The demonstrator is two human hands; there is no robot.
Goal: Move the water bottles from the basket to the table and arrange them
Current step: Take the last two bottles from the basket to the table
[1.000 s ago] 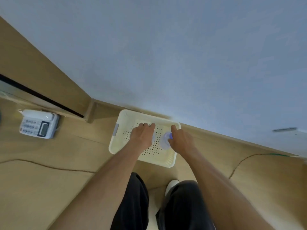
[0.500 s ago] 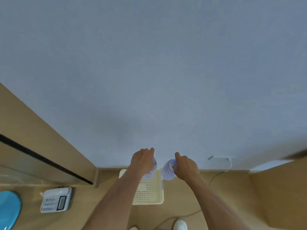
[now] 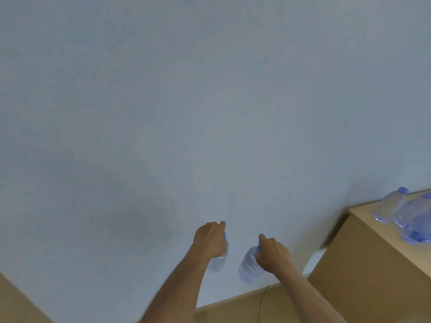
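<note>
My left hand [image 3: 210, 240] grips a clear water bottle [image 3: 220, 257] by its blue-capped neck, and the bottle hangs mostly hidden behind the hand. My right hand [image 3: 272, 254] holds a second clear bottle [image 3: 248, 268] the same way, its body hanging down to the left of the hand. Both are held in the air in front of the pale wall. At the right edge a wooden table [image 3: 363, 231] carries several clear bottles with blue caps [image 3: 405, 213], blurred by motion. The basket is out of view.
A pale blue-grey wall [image 3: 210, 101] fills most of the view. A strip of wooden floor [image 3: 235, 306] with a thin cable [image 3: 262, 297] shows at the bottom, and a wooden panel corner [image 3: 14, 301] sits at the bottom left.
Both hands lifted a bottle each out of the basket and raised them. The view swung up and to the right, so the basket and phone left the frame and the table came in.
</note>
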